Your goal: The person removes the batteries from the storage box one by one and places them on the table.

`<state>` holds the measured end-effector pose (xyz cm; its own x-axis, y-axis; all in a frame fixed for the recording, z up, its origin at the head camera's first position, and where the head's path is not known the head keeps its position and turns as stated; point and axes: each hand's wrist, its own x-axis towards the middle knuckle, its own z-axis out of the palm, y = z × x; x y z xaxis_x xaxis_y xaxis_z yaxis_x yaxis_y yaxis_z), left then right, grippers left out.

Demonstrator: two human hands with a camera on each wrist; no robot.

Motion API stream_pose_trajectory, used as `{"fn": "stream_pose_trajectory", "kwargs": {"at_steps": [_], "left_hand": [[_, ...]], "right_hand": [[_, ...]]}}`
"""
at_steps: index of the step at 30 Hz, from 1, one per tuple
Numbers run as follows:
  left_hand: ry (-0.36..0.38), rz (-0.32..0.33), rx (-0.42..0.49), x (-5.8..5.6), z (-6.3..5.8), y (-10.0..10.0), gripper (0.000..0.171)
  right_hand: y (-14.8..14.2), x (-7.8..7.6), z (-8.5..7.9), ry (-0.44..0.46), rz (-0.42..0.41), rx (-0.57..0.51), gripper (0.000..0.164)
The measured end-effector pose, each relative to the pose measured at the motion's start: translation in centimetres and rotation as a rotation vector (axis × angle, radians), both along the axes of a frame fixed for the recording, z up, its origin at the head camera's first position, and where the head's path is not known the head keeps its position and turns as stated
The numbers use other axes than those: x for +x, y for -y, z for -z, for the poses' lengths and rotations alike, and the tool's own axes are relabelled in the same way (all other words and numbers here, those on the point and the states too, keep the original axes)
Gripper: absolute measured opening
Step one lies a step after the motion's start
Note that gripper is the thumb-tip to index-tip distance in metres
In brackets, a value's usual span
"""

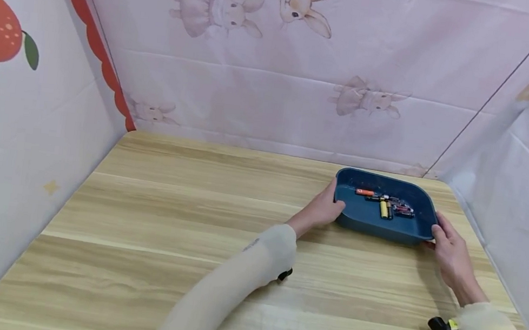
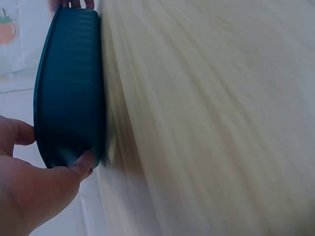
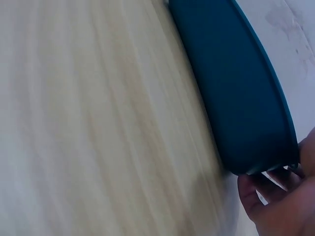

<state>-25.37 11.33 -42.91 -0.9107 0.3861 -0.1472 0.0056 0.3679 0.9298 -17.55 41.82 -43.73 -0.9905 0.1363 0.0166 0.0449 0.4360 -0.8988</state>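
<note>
A dark blue plastic basin (image 1: 374, 230) with rounded corners is at the right back of the table. Inside it lie several batteries, among them an orange one (image 1: 365, 192) and a yellow one (image 1: 383, 209). My left hand (image 1: 322, 207) grips the basin's left end, its thumb over the near corner. At the opposite end my right hand (image 1: 450, 251) holds the right rim and wall. Both wrist views show the basin's outer side wall (image 2: 69, 83) close to the tabletop; whether it touches the wood I cannot tell.
The wooden table (image 1: 148, 239) meets a pink rabbit-print cloth (image 1: 252, 103) at the back. White fruit-print cloths stand left (image 1: 28, 132) and right (image 1: 525, 200). The right one is close to my right arm. Black wrist-worn camera parts (image 1: 442, 328) show beside the sleeves.
</note>
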Motion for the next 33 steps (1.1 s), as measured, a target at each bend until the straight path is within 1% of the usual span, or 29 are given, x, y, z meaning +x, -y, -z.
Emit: {"fn": "stream_pose_trajectory", "kwargs": {"at_steps": [1, 4, 7, 11, 14, 15, 18, 19, 25, 27, 30, 33], "left_hand": [[-0.001, 0.002, -0.004, 0.1, 0.0, 0.3, 0.075], [-0.017, -0.004, -0.057, 0.4, -0.1, 1.0, 0.075], [0.001, 0.018, -0.021, 0.8, -0.1, 1.7, 0.077], [0.057, 0.054, 0.075, 1.4, -0.1, 2.7, 0.081], [0.047, 0.054, 0.053, 2.0, -0.3, 3.7, 0.08], [0.054, 0.054, 0.054, 2.2, -0.3, 4.0, 0.08], [0.033, 0.043, 0.008, 2.9, -0.6, 5.1, 0.08], [0.023, 0.043, 0.006, 3.1, -0.7, 5.5, 0.08], [-0.003, 0.052, 0.043, 3.8, -0.6, 7.5, 0.08], [-0.008, 0.046, 0.031, 4.0, -0.6, 8.1, 0.08], [-0.011, 0.057, 0.044, 4.3, -0.5, 8.8, 0.081], [0.003, 0.045, 0.04, 4.8, -0.4, 9.7, 0.082]], "right_hand": [[0.2, 0.1, 0.0, -0.001, -0.001, 0.008, 0.058], [0.8, 0.5, 0.0, 0.002, -0.008, 0.038, 0.059], [1.1, 1.1, 0.0, 0.006, -0.02, 0.071, 0.059], [1.6, 1.8, -0.3, 0.022, -0.036, 0.115, 0.06], [2.1, 2.3, -0.4, 0.037, -0.052, 0.131, 0.06], [2.3, 2.4, -0.5, 0.039, -0.057, 0.131, 0.06], [2.9, 2.7, -0.6, 0.042, -0.065, 0.122, 0.06], [3.1, 2.8, -0.6, 0.04, -0.068, 0.117, 0.06], [4.3, 3.2, -0.8, 0.026, -0.119, 0.061, 0.062], [4.8, 3.3, -0.9, 0.023, -0.134, 0.045, 0.062], [5.4, 3.4, -0.8, 0.023, -0.149, 0.03, 0.062], [6.2, 3.5, -0.7, 0.017, -0.16, 0.017, 0.062]]}}
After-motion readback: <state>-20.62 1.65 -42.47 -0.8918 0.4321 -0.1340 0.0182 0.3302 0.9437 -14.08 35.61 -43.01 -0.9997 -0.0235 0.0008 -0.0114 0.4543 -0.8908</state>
